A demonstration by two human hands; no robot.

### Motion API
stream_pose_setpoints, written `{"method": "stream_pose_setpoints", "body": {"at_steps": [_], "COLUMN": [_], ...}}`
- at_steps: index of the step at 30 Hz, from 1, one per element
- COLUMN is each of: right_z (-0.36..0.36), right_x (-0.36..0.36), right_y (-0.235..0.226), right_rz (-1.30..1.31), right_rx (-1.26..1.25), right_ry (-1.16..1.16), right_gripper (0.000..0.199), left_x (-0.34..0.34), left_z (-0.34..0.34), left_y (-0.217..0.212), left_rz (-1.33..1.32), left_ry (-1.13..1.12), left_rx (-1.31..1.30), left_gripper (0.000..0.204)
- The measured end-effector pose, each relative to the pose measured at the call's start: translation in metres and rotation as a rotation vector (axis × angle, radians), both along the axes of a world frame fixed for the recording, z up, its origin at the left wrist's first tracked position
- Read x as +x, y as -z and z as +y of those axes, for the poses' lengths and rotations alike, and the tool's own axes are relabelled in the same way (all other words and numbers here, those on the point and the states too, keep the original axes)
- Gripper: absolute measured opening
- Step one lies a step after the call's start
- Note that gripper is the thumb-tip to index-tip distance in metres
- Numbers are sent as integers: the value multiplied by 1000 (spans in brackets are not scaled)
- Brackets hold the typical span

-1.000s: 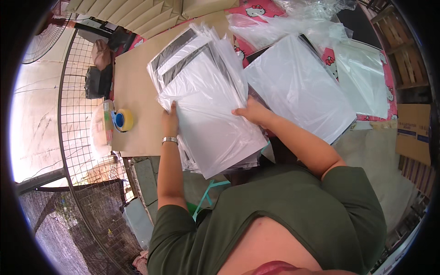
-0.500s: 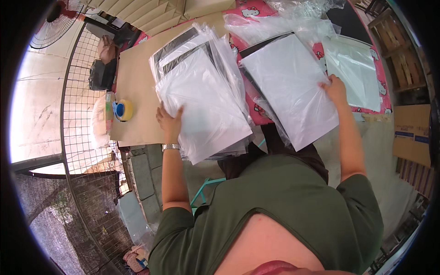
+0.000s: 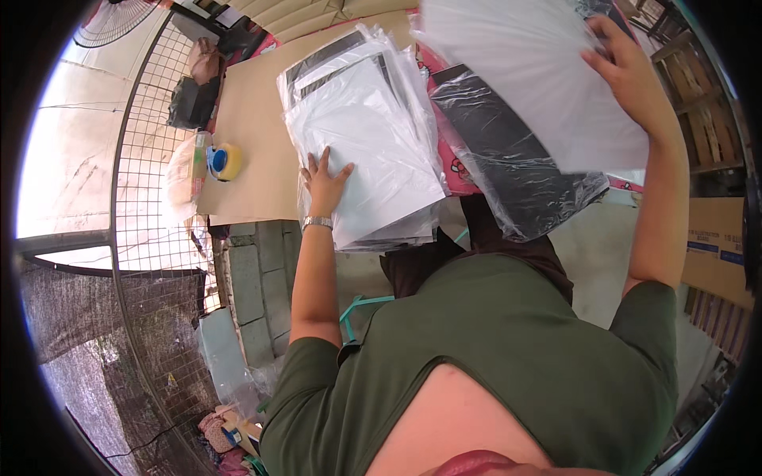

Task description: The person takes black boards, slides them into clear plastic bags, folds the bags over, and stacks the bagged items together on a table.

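Note:
My left hand (image 3: 324, 179) lies flat, fingers spread, on the near corner of a stack of clear plastic bags holding white and dark sheets (image 3: 367, 143) on the tan tabletop (image 3: 246, 135). A wristwatch (image 3: 317, 223) sits on that wrist. My right hand (image 3: 627, 67) is raised at the upper right, gripping the edge of a large white sheet (image 3: 524, 71) lifted off the table. Beneath the raised sheet lies a black item in a clear plastic bag (image 3: 516, 166), hanging over the table's near edge.
A yellow and blue tape dispenser (image 3: 225, 161) stands at the table's left edge beside a wire mesh fence (image 3: 143, 198). Dark bags (image 3: 194, 95) sit at the far left corner. Cardboard boxes (image 3: 714, 246) and wooden pallets are on the right. Grey blocks (image 3: 254, 293) lie below the table.
My right hand took the white sheet on the right and lifted it up, uncovering the black bagged item. My left hand stayed pressed on the stack.

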State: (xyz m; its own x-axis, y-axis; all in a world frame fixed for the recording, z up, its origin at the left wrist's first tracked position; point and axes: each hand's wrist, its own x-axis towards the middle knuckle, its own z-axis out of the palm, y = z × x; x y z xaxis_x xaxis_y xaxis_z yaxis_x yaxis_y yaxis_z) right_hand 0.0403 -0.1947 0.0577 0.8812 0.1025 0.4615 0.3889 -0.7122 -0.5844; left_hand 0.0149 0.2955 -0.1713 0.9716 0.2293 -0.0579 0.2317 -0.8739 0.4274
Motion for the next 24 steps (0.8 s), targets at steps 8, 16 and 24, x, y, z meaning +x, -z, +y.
{"method": "stream_pose_setpoints", "body": {"at_steps": [8,16,24], "right_z": [247,193,35], "right_x": [-52,11,2], "right_y": [47,136,179], "right_rz": [455,311,305], "right_rx": [-278,-53,-379], "right_ry": [-608,-181,340], "right_gripper": [35,45,68], "left_x": [-10,-7,95], "left_z": [22,35,133], "left_y": [-21,-15,3], "left_rz": [-297,-579,63], "left_ry": [-336,-324,-408], "left_rx": [-1306,-1107,-522], "left_gripper": [81,43,55]}}
